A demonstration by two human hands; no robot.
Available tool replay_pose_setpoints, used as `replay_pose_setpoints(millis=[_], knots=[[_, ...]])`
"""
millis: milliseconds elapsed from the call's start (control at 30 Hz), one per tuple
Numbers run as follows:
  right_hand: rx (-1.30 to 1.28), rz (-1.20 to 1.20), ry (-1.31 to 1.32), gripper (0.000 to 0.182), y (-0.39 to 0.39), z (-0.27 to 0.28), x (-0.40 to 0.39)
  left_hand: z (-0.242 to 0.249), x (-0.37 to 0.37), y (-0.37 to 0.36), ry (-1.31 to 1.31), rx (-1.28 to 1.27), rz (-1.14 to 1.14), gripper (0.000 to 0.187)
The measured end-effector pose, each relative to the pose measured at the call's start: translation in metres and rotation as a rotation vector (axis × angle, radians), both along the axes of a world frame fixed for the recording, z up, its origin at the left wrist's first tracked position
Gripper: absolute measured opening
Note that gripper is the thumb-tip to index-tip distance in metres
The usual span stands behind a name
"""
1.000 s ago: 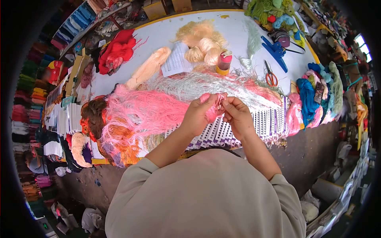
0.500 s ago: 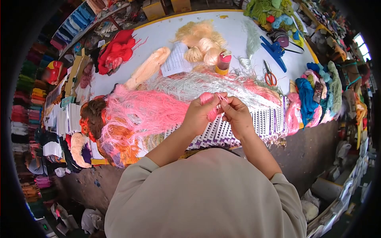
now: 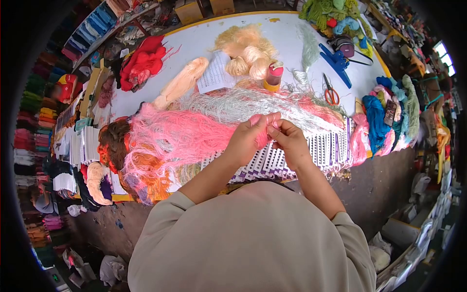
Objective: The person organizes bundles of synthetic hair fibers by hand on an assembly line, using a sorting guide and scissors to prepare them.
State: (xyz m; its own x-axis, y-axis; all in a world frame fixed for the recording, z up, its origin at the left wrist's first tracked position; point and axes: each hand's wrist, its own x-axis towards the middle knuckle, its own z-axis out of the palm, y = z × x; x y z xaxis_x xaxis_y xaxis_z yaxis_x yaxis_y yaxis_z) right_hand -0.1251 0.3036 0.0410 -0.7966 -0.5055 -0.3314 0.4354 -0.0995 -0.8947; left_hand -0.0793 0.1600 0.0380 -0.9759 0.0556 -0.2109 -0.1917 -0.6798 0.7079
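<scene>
Wrapped in my left hand (image 3: pixel 243 142) is a small bundle of pink thread (image 3: pixel 263 139), partly hidden by the fingers. My right hand (image 3: pixel 293 142) is closed in a pinch beside it, fingertips on a strand of the pink thread. Both hands are above rows of white cards with dark holes (image 3: pixel 318 148) along the table's near edge. To the left spreads a loose heap of pink thread (image 3: pixel 175 138). A tangle of silvery white thread (image 3: pixel 233 104) lies just beyond my hands.
On the white table (image 3: pixel 296 36) are orange-handled scissors (image 3: pixel 331 93), a thread cone (image 3: pixel 274 77), a printed sheet (image 3: pixel 214 73), cream yarn balls (image 3: pixel 253 56), red yarn (image 3: pixel 142 63) and a blue plastic tool (image 3: pixel 337 65). Blue skeins (image 3: pixel 374 119) hang at the right edge.
My fingers have shifted slightly around the pink thread; the left fingers now reach out straighter across its top. The things on the table stay where they were.
</scene>
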Motion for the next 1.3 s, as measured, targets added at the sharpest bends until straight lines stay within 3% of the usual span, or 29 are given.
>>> replay_pose_setpoints(millis=[33,167,233,333,367,433,633,833,1233,1300], knots=[[0.0,-0.001,-0.001,0.008,0.001,-0.001,0.0,-0.001,0.0,0.001,0.01,-0.117,-0.008,0.046],[-0.041,-0.031,-0.014,0.006,0.003,-0.005,0.0,-0.002,0.001,0.001,0.02,-0.139,-0.019,0.041],[-0.045,-0.057,-0.033,0.005,0.004,-0.004,0.0,-0.01,-0.001,0.002,0.137,-0.353,0.027,0.039],[-0.098,-0.07,-0.078,0.003,0.006,-0.005,-0.001,-0.014,-0.001,0.0,0.14,-0.364,0.027,0.038],[-0.13,-0.071,-0.091,0.003,0.006,-0.006,-0.001,-0.013,-0.001,0.001,0.139,-0.365,0.026,0.038],[-0.162,-0.073,-0.106,0.003,0.007,-0.007,-0.001,-0.007,-0.001,0.002,0.01,-0.008,0.014,0.037],[-0.202,-0.122,-0.137,0.009,0.01,-0.01,-0.004,-0.009,-0.002,0.004,0.001,-0.006,0.014,0.041],[-0.021,-0.043,-0.03,0.008,0.012,-0.006,-0.005,-0.007,-0.004,0.013,-0.031,-0.166,0.043,0.041],[-0.142,-0.096,-0.136,0.006,0.02,-0.011,-0.01,-0.012,-0.01,0.023,-0.016,-0.117,0.13,0.035],[-0.278,-0.099,-0.218,0.007,0.024,-0.011,-0.013,-0.015,-0.012,0.021,-0.013,-0.106,0.137,0.034]])
